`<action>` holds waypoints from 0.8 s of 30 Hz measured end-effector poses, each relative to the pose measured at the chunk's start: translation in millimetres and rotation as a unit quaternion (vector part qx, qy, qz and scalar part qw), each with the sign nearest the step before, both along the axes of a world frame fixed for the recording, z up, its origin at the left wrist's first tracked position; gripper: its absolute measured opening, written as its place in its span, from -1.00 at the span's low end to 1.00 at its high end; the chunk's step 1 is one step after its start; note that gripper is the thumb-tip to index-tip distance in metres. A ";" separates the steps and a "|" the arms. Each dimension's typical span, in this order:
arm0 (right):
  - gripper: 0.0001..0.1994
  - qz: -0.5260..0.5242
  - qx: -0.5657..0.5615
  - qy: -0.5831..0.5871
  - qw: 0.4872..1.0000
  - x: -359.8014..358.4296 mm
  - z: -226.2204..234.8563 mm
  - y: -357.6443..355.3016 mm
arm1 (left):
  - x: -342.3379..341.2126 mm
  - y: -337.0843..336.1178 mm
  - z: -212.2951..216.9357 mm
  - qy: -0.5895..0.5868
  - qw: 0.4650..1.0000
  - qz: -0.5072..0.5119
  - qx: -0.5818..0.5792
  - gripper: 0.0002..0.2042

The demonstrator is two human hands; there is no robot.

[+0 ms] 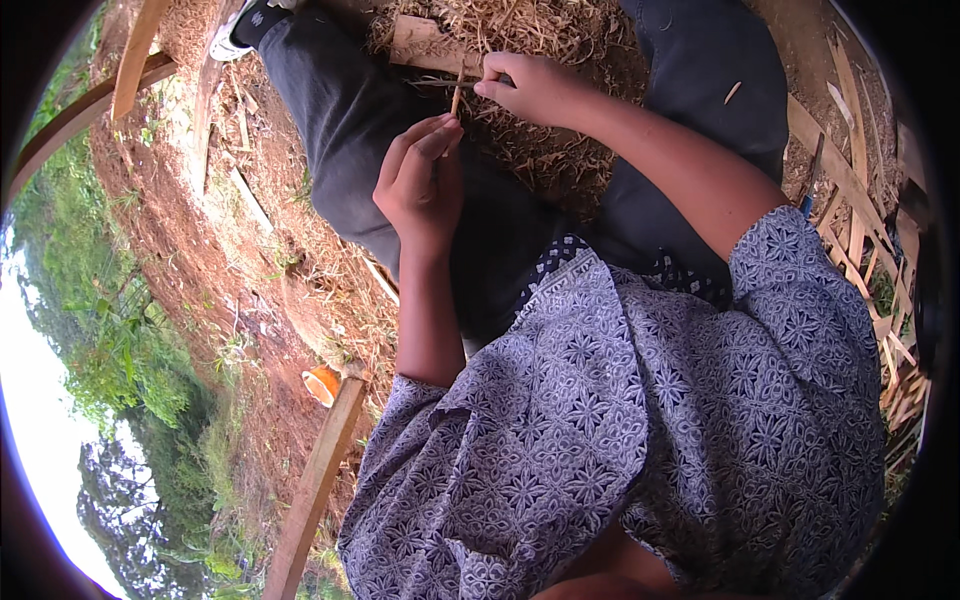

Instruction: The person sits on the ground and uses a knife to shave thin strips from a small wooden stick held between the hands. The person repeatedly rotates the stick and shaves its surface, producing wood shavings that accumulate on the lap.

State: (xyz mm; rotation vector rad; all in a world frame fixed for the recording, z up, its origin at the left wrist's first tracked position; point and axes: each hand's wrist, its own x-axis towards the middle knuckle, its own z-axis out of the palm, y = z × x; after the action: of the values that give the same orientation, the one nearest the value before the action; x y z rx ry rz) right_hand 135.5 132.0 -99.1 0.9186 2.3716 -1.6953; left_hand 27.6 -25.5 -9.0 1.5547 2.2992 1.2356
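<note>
My left hand (422,175) pinches a thin wooden stick (457,98), which points up and away from the fingertips. My right hand (530,88) is closed round a slim knife-like tool with a dark end (507,80). Its narrow grey part crosses the stick just beyond my left fingers; whether the two touch is hard to tell. Both hands are held between my legs, above a heap of wood shavings (530,155). Behind the stick lies a flat pale piece of wood (418,42).
My legs in dark trousers (340,120) flank the work. Split wood strips (845,165) lie at the right. A wooden beam (318,490) and an orange cup-like object (321,385) are at the lower left. Reddish soil (190,270) slopes toward green bushes.
</note>
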 end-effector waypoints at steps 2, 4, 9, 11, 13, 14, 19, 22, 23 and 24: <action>-0.68 -0.027 -0.002 0.092 0.995 1.5 12.5 -14.4 | -0.3 -3.5 -1.1 0.010 1.000 0.010 -0.004 -0.83; -0.68 -0.021 0.002 0.069 0.997 3.5 4.2 -9.8 | 1.7 -2.3 -0.1 0.004 1.000 0.007 -0.006 -0.83; -0.69 -0.017 -0.005 0.054 0.998 -0.3 14.7 -14.5 | -1.3 -2.6 -1.9 0.019 1.000 0.016 0.001 -0.83; -0.70 -0.041 -0.002 0.033 0.999 3.8 -0.3 -9.0 | 0.8 -1.0 -2.7 0.013 1.000 0.012 0.005 -0.83; -0.71 -0.035 0.028 -0.017 0.999 2.3 -23.1 -1.2 | 0.7 0.3 -0.4 0.015 1.000 0.015 0.003 -0.82; -0.72 -0.028 0.019 -0.003 0.999 -3.4 -8.7 -3.4 | -1.8 -1.0 -1.8 0.021 1.000 0.023 0.002 -0.82; -0.71 -0.038 0.023 -0.033 0.998 4.0 -36.5 0.0 | 1.9 -0.6 1.1 -0.002 1.000 0.020 -0.003 -0.83; -0.72 -0.040 -0.002 -0.024 0.999 -4.9 0.8 -6.1 | -2.0 0.8 0.0 0.001 1.000 0.022 0.003 -0.83; -0.72 -0.045 -0.001 0.010 0.999 -2.6 8.2 -11.1 | -0.4 0.8 0.4 0.000 1.000 0.024 0.002 -0.83; -0.73 -0.047 -0.007 0.029 0.998 -0.4 14.2 -13.2 | 0.1 1.1 -0.1 -0.001 1.000 0.022 0.003 -0.83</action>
State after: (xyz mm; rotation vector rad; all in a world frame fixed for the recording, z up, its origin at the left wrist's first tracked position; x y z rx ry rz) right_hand 135.1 118.8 -84.8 1.0074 2.3863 -1.7932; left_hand 27.7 -24.5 -9.1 1.5126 2.3427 1.2550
